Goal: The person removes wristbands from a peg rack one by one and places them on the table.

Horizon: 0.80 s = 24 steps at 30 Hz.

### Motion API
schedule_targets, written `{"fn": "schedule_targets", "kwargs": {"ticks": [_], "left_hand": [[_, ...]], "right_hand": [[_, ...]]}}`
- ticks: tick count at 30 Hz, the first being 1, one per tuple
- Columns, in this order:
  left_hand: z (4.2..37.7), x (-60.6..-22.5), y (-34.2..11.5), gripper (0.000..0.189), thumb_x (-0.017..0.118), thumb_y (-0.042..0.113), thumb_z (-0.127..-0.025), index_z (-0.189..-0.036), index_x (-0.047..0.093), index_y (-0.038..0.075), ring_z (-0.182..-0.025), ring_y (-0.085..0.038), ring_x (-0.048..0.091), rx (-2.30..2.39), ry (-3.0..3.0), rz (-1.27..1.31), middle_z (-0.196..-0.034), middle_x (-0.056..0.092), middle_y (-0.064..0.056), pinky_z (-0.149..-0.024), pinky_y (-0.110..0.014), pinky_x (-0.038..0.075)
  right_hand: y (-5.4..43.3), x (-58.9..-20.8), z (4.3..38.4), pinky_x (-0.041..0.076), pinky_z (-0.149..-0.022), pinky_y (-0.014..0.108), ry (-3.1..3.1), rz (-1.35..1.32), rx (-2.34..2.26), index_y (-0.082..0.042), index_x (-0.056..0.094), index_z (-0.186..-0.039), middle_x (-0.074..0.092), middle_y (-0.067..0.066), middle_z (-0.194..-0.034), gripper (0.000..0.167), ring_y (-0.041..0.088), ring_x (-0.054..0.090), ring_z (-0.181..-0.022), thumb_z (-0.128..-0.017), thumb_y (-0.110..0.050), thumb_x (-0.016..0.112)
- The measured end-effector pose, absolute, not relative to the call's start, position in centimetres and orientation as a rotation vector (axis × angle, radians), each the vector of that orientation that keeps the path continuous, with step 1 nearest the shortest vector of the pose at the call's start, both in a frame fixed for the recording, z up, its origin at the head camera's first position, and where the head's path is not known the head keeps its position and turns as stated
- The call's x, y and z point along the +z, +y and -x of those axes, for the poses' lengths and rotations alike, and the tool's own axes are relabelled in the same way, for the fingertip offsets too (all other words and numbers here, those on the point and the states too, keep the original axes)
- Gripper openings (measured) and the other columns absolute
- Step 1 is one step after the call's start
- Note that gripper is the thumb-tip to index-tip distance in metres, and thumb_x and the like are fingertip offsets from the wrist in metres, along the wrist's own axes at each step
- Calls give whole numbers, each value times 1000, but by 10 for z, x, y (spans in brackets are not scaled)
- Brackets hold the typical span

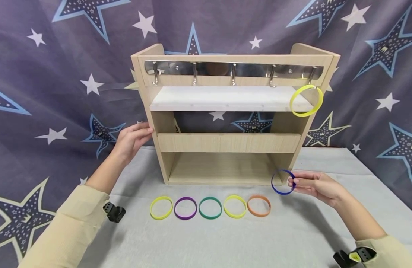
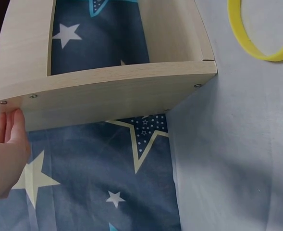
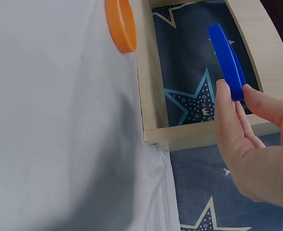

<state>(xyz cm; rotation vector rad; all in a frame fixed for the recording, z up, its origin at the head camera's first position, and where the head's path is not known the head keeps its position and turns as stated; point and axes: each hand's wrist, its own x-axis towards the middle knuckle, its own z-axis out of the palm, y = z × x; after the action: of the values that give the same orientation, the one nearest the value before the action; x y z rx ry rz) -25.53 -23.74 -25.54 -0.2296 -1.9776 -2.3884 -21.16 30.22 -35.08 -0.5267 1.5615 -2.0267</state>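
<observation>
My right hand (image 1: pixel 318 186) pinches a blue silicone wristband (image 3: pixel 227 62) between thumb and fingers, in front of the lower right corner of a wooden shelf rack (image 1: pixel 229 143). The fingertips of my left hand (image 1: pixel 132 140) touch the outer face of the rack's left side panel (image 2: pixel 107 98). A yellow wristband (image 1: pixel 306 114) hangs from the rightmost hook of the metal hook rail (image 1: pixel 214 69). On the table in front lie a yellow wristband (image 1: pixel 161 207), a purple one (image 1: pixel 185 208), a green one (image 1: pixel 210 207), another yellow one (image 1: pixel 235 206) and an orange one (image 1: pixel 259 206), in a row.
A pale cloth covers the table (image 1: pixel 199 245). Behind the rack hangs a dark curtain (image 1: pixel 212 22) with stars. The rack has a white upper shelf (image 1: pixel 222 99) and a front crossbar (image 1: pixel 229 143). The other hooks on the rail carry nothing.
</observation>
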Motion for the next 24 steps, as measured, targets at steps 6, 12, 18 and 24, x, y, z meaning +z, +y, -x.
{"fn": "schedule_targets", "kwargs": {"ticks": [6, 12, 18, 24], "left_hand": [[255, -256, -238, 12, 64, 8, -91, -102, 61, 13, -94, 0, 66, -2379, -1987, 238, -102, 65, 7, -87, -10, 53], [255, -257, -238, 12, 64, 7, -91, -100, 63, 15, -93, 0, 67, -2373, -1996, 244, -100, 67, 8, -88, -11, 53], [254, -256, -238, 16, 64, 8, -91, -105, 60, 11, -94, 0, 67, -2365, -2010, 244, -102, 66, 8, -89, -10, 52], [254, -255, -237, 24, 64, 11, -91, -112, 55, 6, -96, 1, 66, -2346, -2029, 231, -106, 63, 7, -87, -9, 52]], "right_hand": [[309, -356, 209, 56, -92, 22, 1576, 480, -2025, -13, 70, -109, 74, 1, -106, 40, 8, 69, -102, -98, 9, 39], [316, -363, 207, 56, -91, 23, 1540, 437, -2048, -11, 70, -108, 74, 4, -105, 38, 10, 70, -101, -97, 10, 40], [322, -369, 204, 56, -93, 24, 1470, 438, -2060, -8, 69, -110, 74, 7, -106, 39, 13, 70, -102, -97, 12, 37], [326, -378, 202, 56, -93, 24, 1495, 409, -2033, -9, 68, -109, 74, 5, -106, 38, 12, 70, -103, -97, 11, 38]]}}
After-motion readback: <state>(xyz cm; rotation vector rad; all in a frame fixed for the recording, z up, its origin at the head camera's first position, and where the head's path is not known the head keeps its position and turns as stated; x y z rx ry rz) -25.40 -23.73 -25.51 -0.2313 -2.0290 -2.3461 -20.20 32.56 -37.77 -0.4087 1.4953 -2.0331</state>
